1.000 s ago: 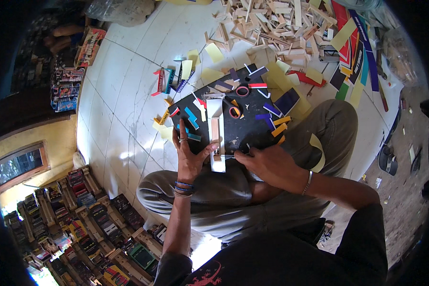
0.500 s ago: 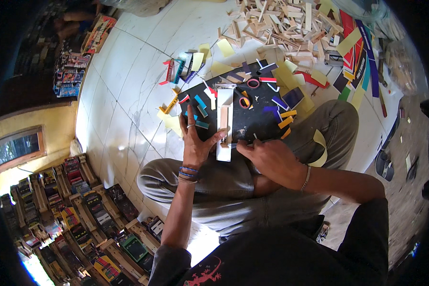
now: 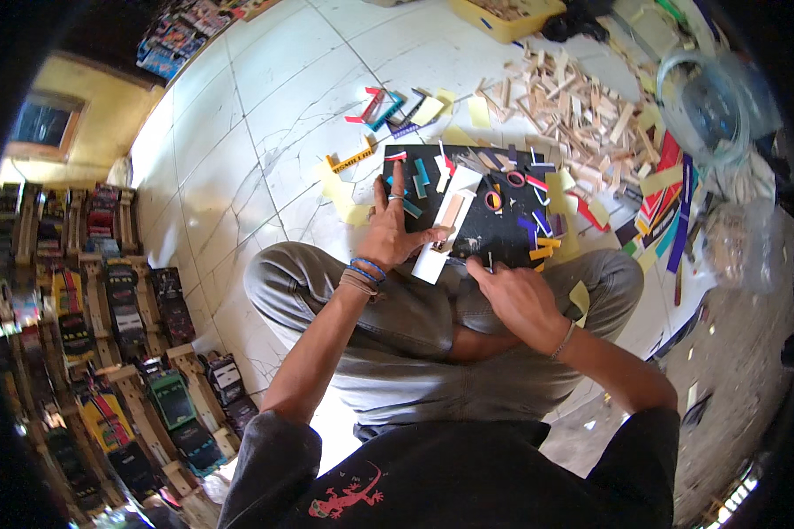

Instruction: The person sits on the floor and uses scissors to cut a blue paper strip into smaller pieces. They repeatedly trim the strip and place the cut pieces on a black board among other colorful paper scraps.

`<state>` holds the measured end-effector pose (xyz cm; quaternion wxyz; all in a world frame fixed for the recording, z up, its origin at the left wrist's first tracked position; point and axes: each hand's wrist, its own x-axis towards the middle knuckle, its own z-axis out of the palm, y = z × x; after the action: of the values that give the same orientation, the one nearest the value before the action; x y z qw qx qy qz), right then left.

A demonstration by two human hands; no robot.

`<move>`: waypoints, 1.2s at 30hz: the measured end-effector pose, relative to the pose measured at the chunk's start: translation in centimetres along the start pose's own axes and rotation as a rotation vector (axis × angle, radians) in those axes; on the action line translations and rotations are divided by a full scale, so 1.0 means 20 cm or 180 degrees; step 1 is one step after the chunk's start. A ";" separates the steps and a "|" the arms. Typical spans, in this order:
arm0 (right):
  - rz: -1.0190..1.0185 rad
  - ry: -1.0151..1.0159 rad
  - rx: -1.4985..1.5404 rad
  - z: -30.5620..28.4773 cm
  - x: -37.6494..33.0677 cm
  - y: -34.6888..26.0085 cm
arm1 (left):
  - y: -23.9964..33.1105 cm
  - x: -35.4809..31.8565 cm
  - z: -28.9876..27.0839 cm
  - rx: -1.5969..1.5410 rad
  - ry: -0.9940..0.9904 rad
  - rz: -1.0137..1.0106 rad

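A long white strip of card [image 3: 432,264] lies tilted across a black board [image 3: 481,231], with a small wooden block [image 3: 451,212] on top of it. My left hand [image 3: 395,231] is spread over the board's left part, its thumb on the strip beside the block. My right hand [image 3: 519,298] is closed around a thin, knife-like tool [image 3: 455,261] whose tip is at the strip's lower right edge; most of its handle is hidden in my fingers. Scissors with dark looped handles [image 3: 494,200] lie right of the strip. Small folded teal pieces [image 3: 420,176] and purple pieces [image 3: 540,220] are scattered around.
A heap of wooden blocks [image 3: 582,115] covers the floor at the far right, near coloured strips [image 3: 670,207] and a clear plastic bag [image 3: 737,247]. A yellow tub [image 3: 507,22] stands at the back. Toy-like wooden-framed items [image 3: 123,388] stand in rows at left. Yellow paper scraps [image 3: 335,189] lie about.
The view has turned and shifted, so the board appears farther right and the strip more tilted. Both hands remain at the strip, the right one still by its lower right edge.
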<state>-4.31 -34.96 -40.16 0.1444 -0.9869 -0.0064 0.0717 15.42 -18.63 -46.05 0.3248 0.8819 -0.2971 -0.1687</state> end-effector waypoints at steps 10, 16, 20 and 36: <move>0.0375 0.0398 0.0531 -0.02 -0.12 0.03 | -0.01 -0.03 0.02 0.0074 0.0196 0.0178; 0.1315 0.1308 0.0574 -0.07 -0.05 0.13 | 0.11 0.01 -0.04 0.0620 0.0431 0.0678; 0.1519 0.1632 0.0222 -0.04 0.12 0.18 | 0.23 0.15 -0.06 0.1132 0.0059 0.1646; 0.1202 0.0051 0.0194 0.00 -0.65 0.18 | 0.32 0.23 -0.42 -0.1608 -0.0241 0.2363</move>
<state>-17.25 -38.82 -39.35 0.1583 -0.9663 0.1823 0.0898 20.52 -21.49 -36.01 0.5573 0.6019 -0.5545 -0.1401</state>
